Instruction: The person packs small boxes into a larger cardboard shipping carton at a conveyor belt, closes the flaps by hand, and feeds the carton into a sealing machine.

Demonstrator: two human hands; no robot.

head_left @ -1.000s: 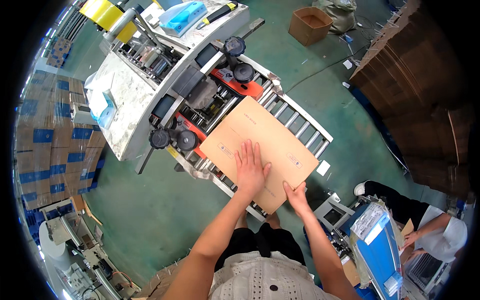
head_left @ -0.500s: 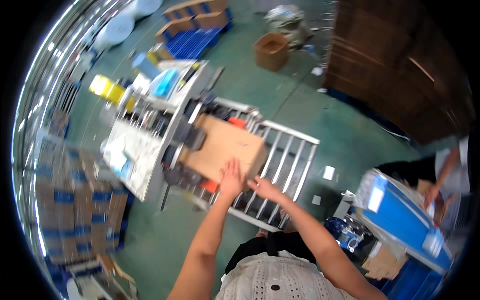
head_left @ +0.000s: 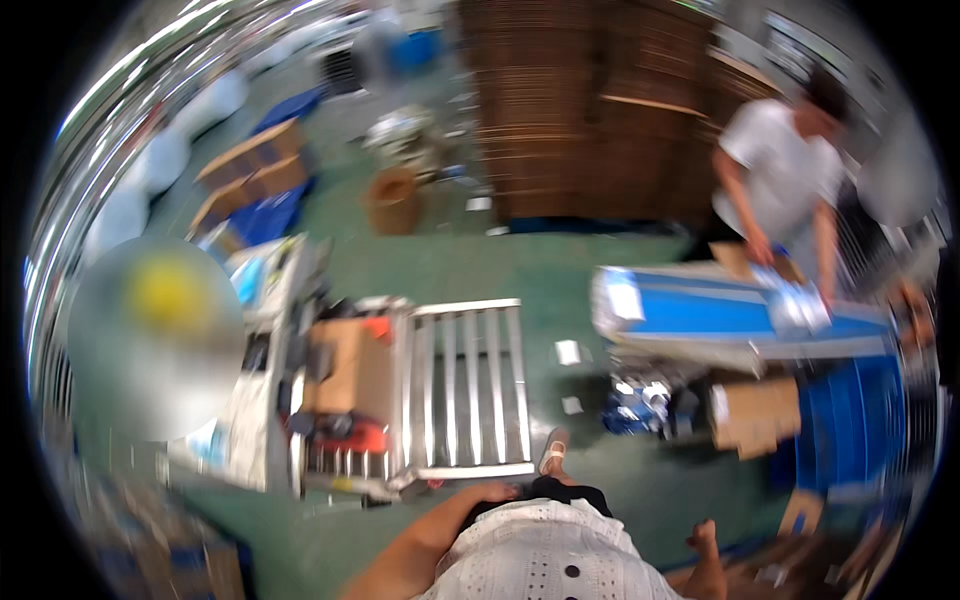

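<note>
Having let go of the cardboard box [head_left: 340,365], now lying inside the taping machine [head_left: 270,400] ahead-left of the left hand [head_left: 490,492], both hands are pulling back, right hand [head_left: 703,535] empty, the left's fingers unreadable.

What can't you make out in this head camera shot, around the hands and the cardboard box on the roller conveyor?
Head view, all motion-blurred:
- Left hand: at the person's own waist, fingers too smeared to tell open or closed.
- Right hand: only a small part shows above the picture's lower edge; grip unclear.
- Cardboard box: partly inside the machine, its far end hidden.
- Roller conveyor: bars visible, details smeared.
</note>
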